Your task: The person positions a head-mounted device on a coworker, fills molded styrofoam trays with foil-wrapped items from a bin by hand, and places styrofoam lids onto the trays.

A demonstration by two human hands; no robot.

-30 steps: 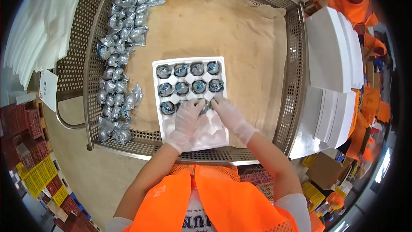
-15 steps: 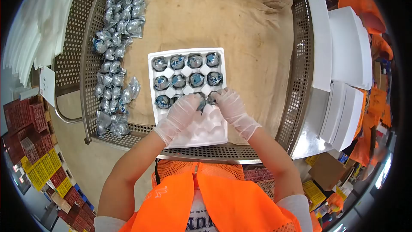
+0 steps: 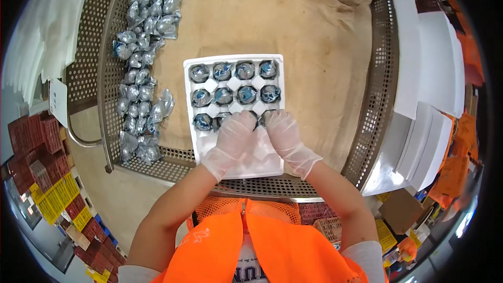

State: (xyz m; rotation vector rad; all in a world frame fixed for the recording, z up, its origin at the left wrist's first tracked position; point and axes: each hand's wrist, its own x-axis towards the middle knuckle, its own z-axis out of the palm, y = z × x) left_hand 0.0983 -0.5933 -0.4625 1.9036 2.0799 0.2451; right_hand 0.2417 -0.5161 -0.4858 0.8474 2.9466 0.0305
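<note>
A white foam tray point(image 3: 238, 170) lies on brown cloth at the near side of a perforated metal bin. Wrapped dark round items point(image 3: 223, 95) fill its two far rows. The third row holds more of them, partly hidden by the hands. My left hand point(image 3: 234, 139), in a clear glove, is closed at the middle of the third row. Close beside it on the right, my right hand point(image 3: 283, 135), also gloved, has its fingers closed at the row's right end. What the fingertips grip is hidden. Wrapped silvery items point(image 3: 142, 77) are piled along the bin's left side.
The perforated bin's rim point(image 3: 381, 73) runs along the right. Beyond it stand stacked white foam pieces point(image 3: 437, 63). More white sheets point(image 3: 47, 26) are at the far left. Stacked red and yellow crates point(image 3: 55, 194) are on the lower left. Orange-clothed people show at the right edge.
The view has shifted slightly. Both hands stay over the third row, their fingers shifting; the right hand's fingers have drawn in over the item at its right end.
</note>
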